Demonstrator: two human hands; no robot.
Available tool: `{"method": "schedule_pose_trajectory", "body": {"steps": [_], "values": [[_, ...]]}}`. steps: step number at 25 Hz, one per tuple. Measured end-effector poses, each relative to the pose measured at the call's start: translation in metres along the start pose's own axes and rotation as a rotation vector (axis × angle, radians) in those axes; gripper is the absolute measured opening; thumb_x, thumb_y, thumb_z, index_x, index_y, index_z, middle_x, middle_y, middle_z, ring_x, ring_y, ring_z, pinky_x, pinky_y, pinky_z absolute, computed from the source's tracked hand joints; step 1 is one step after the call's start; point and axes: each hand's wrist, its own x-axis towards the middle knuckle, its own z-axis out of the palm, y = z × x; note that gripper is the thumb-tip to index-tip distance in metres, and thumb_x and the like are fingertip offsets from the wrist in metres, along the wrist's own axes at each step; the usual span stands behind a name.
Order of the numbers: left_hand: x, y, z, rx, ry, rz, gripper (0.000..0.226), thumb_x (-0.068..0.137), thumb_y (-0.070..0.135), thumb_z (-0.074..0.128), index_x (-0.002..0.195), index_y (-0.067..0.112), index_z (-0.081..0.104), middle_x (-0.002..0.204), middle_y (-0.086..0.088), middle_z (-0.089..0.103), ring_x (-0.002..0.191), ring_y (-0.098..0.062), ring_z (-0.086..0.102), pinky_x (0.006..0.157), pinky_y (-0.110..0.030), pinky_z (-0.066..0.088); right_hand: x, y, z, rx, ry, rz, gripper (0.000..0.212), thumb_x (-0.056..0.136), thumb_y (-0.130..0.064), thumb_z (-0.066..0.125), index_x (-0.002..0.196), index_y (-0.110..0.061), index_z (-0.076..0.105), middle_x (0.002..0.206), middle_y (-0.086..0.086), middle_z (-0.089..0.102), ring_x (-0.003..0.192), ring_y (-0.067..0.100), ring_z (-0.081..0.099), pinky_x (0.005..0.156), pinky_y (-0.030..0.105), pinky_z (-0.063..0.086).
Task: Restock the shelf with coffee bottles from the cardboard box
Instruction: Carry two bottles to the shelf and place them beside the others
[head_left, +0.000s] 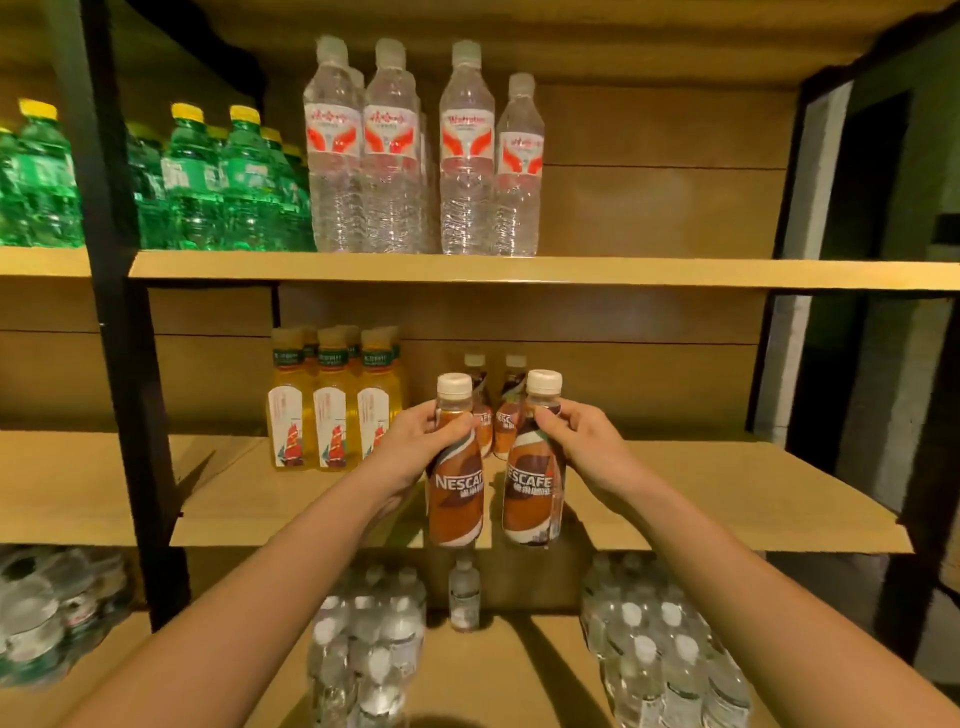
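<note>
I hold two brown Nescafe coffee bottles with white caps upright over the front edge of the middle shelf (727, 499). My left hand (415, 441) grips the neck of the left coffee bottle (456, 499). My right hand (576, 441) grips the neck of the right coffee bottle (532, 499). Behind them, two more coffee bottles (493, 410) stand at the back of the same shelf. The cardboard box is out of view.
Yellow tea bottles (332, 405) stand left of the coffee on the middle shelf. Clear water bottles (421, 156) and green bottles (208, 182) fill the upper shelf. Packs of small water bottles (665, 639) and one single small bottle (464, 592) sit on the bottom shelf.
</note>
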Motion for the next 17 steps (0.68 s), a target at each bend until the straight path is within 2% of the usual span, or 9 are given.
{"method": "schedule_pose_trajectory", "body": {"steps": [4, 6, 9, 11, 15, 17], "values": [[0.064, -0.012, -0.009, -0.008, -0.030, 0.004, 0.017, 0.086, 0.025, 0.062, 0.102, 0.027, 0.060, 0.113, -0.003, 0.068, 0.108, -0.023, 0.062, 0.099, -0.044, 0.046, 0.058, 0.023, -0.006, -0.018, 0.016, 0.012, 0.016, 0.093, -0.027, 0.050, 0.104, -0.021, 0.061, 0.097, -0.002, 0.071, 0.089, 0.011, 0.069, 0.076, 0.021, 0.053], [0.088, -0.021, -0.009, 0.022, -0.054, 0.001, 0.013, 0.086, 0.028, 0.062, 0.098, 0.030, 0.060, 0.113, -0.002, 0.067, 0.108, -0.022, 0.061, 0.100, -0.045, 0.046, 0.080, 0.033, -0.009, -0.035, 0.002, 0.013, 0.020, 0.092, -0.028, 0.051, 0.107, -0.019, 0.062, 0.098, -0.001, 0.071, 0.090, 0.011, 0.069, 0.080, 0.023, 0.054], [0.114, -0.038, -0.007, 0.026, -0.095, 0.008, 0.018, 0.085, 0.030, 0.063, 0.103, 0.027, 0.061, 0.110, 0.000, 0.069, 0.107, -0.020, 0.063, 0.099, -0.042, 0.047, 0.104, 0.054, -0.011, -0.027, -0.042, 0.025, 0.026, 0.091, -0.029, 0.053, 0.111, -0.014, 0.062, 0.101, 0.001, 0.072, 0.095, 0.013, 0.069, 0.087, 0.029, 0.053], [0.127, -0.046, -0.006, 0.001, -0.128, 0.013, 0.021, 0.085, 0.028, 0.062, 0.106, 0.024, 0.060, 0.109, 0.000, 0.070, 0.106, -0.018, 0.063, 0.096, -0.038, 0.048, 0.115, 0.064, -0.010, 0.017, -0.076, 0.018, 0.029, 0.088, -0.031, 0.054, 0.111, -0.014, 0.062, 0.101, 0.001, 0.072, 0.095, 0.013, 0.069, 0.082, 0.024, 0.054], [0.140, -0.055, -0.009, -0.034, -0.175, 0.015, 0.028, 0.086, 0.026, 0.059, 0.113, 0.024, 0.057, 0.108, 0.003, 0.070, 0.102, -0.011, 0.065, 0.081, -0.023, 0.053, 0.125, 0.074, -0.006, 0.099, -0.133, 0.015, 0.033, 0.081, -0.036, 0.055, 0.108, -0.018, 0.060, 0.097, -0.004, 0.073, 0.095, 0.011, 0.069, 0.074, 0.019, 0.053], [0.145, -0.060, -0.010, -0.013, -0.183, 0.024, 0.037, 0.084, 0.029, 0.061, 0.120, 0.024, 0.054, 0.114, 0.002, 0.068, 0.108, -0.014, 0.063, 0.089, -0.030, 0.052, 0.127, 0.075, -0.005, 0.124, -0.153, 0.013, 0.025, 0.087, -0.030, 0.052, 0.110, -0.021, 0.058, 0.098, -0.006, 0.072, 0.096, 0.009, 0.068, 0.072, 0.017, 0.053]]}}
